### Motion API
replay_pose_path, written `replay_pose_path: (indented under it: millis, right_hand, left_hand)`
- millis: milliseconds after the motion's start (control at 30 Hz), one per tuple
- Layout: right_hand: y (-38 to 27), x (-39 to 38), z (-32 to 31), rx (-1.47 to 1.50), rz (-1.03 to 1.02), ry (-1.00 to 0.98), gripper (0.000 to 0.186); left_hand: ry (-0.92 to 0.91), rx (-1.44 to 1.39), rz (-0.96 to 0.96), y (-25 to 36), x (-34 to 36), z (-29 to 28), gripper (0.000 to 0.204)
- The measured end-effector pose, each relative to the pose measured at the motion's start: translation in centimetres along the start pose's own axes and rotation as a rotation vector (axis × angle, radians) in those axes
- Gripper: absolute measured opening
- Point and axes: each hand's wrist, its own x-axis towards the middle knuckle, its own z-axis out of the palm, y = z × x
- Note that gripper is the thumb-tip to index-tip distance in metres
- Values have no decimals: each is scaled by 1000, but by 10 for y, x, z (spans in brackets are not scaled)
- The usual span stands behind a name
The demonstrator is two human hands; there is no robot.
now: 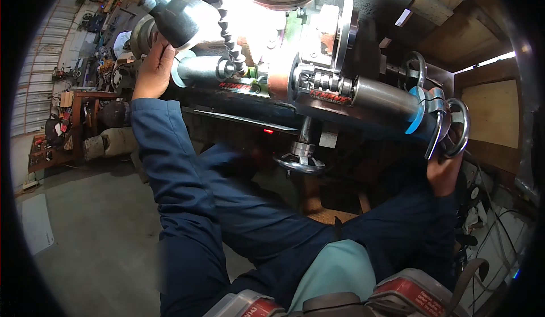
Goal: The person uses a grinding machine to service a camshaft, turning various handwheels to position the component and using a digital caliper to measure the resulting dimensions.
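Observation:
A metal machine with a long horizontal bed (pixel 250 102) stretches across in front of me. My left hand (pixel 154 70) is raised at its left end, beside a grey cylinder with a pale green flange (pixel 201 70). The fingers curl up behind a dark lamp shade (pixel 180 16), which hides what they hold. At the right end my right hand (pixel 448 164) is closed at the lower rim of a shiny handwheel (pixel 462 128); the wheel covers most of its fingers. Between the hands, a ridged metal shaft (pixel 325 82) sits beside a thin upright wheel (pixel 344 27).
A lower handwheel (pixel 301 161) sticks out toward my knees. The lamp's jointed arm (pixel 227 30) hangs over the bed. Cluttered shelving (pixel 74 124) stands at the left, cables (pixel 494 226) at the right. A wooden frame (pixel 491 112) is behind the right end.

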Motion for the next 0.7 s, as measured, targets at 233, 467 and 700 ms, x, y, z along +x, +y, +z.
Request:
replay_pose_path:
  millis: [233,467,700]
  right_hand:
    - [-47,3,10,-383,-53,295,47]
    - [-96,43,-3,-435,39,230,39]
    - [-90,60,-17,-553,145,100,41]
  left_hand:
    - [56,-20,49,-15,0,2,25]
    - [89,194,107,-38,2,6,36]
    - [149,177,118,-34,4,13,36]
